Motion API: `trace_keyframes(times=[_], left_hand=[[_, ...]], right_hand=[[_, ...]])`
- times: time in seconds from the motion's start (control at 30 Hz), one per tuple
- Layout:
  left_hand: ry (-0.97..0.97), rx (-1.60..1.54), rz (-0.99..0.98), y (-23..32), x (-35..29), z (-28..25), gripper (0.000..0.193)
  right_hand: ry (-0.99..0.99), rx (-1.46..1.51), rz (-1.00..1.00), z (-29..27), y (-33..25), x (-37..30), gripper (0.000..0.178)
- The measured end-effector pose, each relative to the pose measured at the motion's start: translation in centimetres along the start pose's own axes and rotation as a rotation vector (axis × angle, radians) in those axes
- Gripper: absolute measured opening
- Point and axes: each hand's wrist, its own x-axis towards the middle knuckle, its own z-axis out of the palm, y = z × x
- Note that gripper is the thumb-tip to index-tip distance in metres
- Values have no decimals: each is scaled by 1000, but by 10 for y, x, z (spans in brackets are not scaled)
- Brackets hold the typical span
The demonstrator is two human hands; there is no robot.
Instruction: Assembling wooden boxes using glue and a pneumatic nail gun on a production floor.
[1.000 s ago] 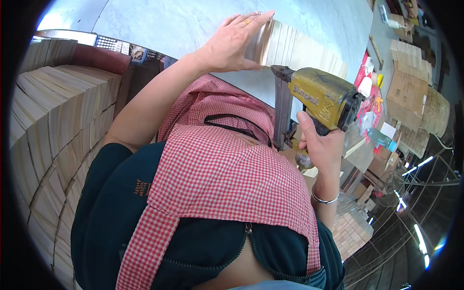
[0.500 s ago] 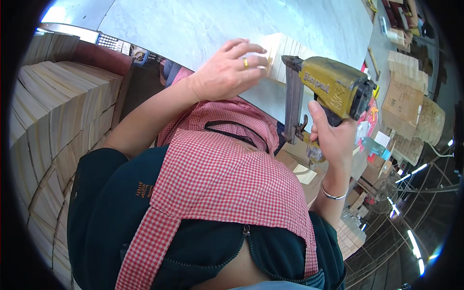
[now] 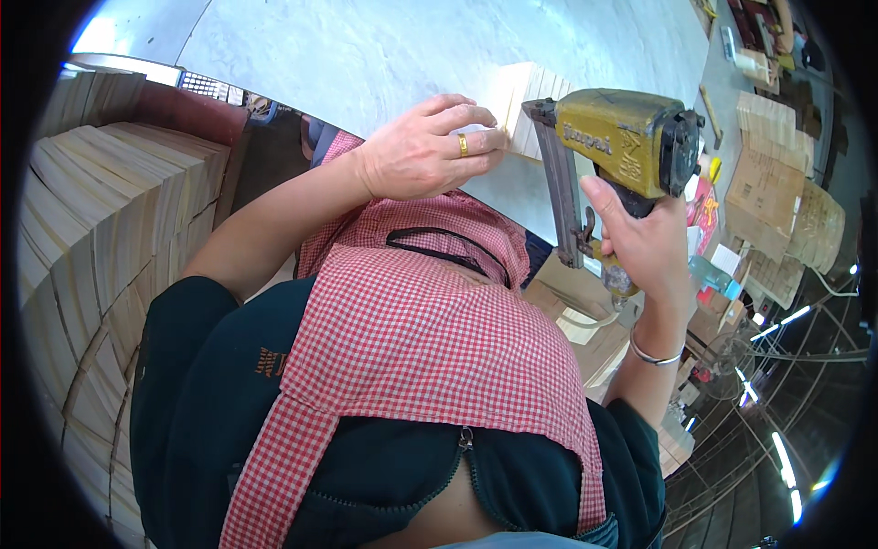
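Observation:
My right hand [image 3: 640, 224] is wrapped round the grip of a yellow and black nail gun [image 3: 613, 133]. The gun's nose points left, close by the right side of a row of pale wooden pieces [image 3: 535, 96] standing side by side on the tabletop. My left hand [image 3: 437, 146], a gold ring on one finger, lies at the left face of that row. Its fingers are stretched out, the tips at the wood; the thumb is hidden. An air hose [image 3: 599, 322] hangs from the gun's lower end.
The pale grey tabletop [image 3: 347, 55] stretches ahead of me. Tall stacks of wooden pieces [image 3: 101, 201] rise at my left. To the right are a bottle [image 3: 713, 276], cardboard boxes [image 3: 764, 188] and more stacked wood [image 3: 773, 123].
My left hand has shifted slightly down toward me, its fingers now against the row's left face. The nail gun and my right hand have moved a little; the gun's nose is slightly further left.

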Motion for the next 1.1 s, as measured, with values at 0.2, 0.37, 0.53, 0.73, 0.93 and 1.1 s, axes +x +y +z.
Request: trace_keyframes(times=[0.2,0.37,0.53,0.73,0.93,1.1], left_hand=[[-56,12,66,2,0,0,33],[-100,-42,147,2,3,-2,38],[-224,-15,90,0,8,1,38],[-202,-103,77,1,8,5,45],[-358,-61,91,-3,-12,6,57],[-580,82,19,-14,-31,9,58]], right_hand=[[48,44,43,-9,2,-5,25],[212,187,248,-17,24,-27,25],[400,211,488,-51,87,-53,28],[699,19,517,-78,186,-106,36],[807,-152,595,-71,324,-119,47],[720,-239,941,-96,347,-99,45]])
